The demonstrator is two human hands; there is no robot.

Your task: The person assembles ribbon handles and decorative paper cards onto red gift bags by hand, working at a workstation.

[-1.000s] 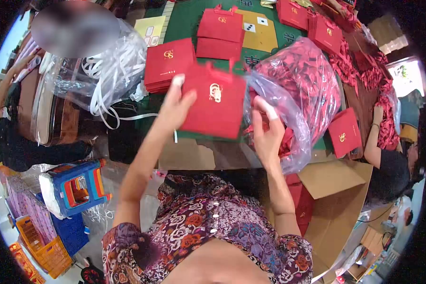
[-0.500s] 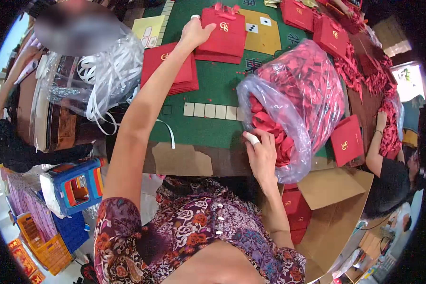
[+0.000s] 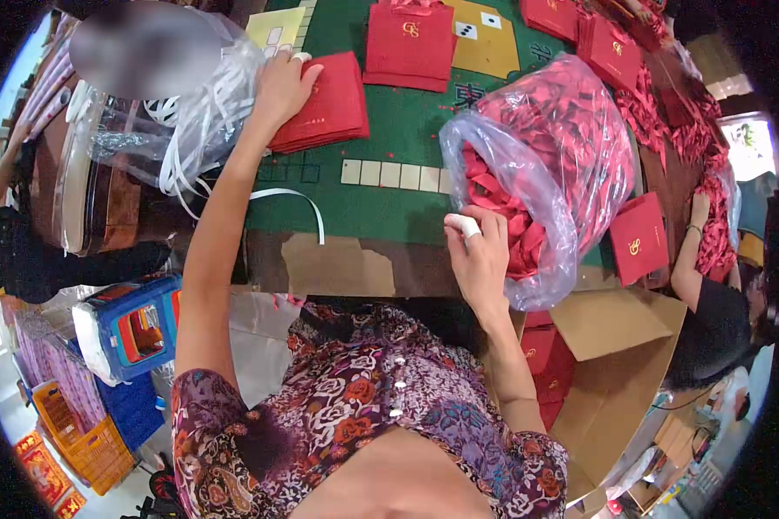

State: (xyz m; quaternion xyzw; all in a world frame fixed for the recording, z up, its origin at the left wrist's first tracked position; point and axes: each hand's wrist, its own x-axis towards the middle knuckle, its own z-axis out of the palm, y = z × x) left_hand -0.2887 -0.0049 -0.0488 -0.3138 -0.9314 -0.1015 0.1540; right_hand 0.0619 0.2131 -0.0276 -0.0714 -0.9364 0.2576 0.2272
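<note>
While the stack of flat red paper bags with gold lettering (image 3: 342,99) lies on the green-topped bench (image 3: 376,212), the left hand (image 3: 283,91) covers its far left corner, thumb wide of the fingers; grip cannot be determined. The right hand (image 3: 480,264), fingers loosely bent, hold unconfirmed, is beside the mouth of a clear plastic sack (image 3: 547,288) of red ribbons (image 3: 511,212).

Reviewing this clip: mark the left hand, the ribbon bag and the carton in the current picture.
Left hand (image 3: 283,90): head view, on the back of the hand.
Ribbon bag (image 3: 571,160): head view, on its clear plastic side.
Carton (image 3: 612,327): head view, on its flap.
</note>
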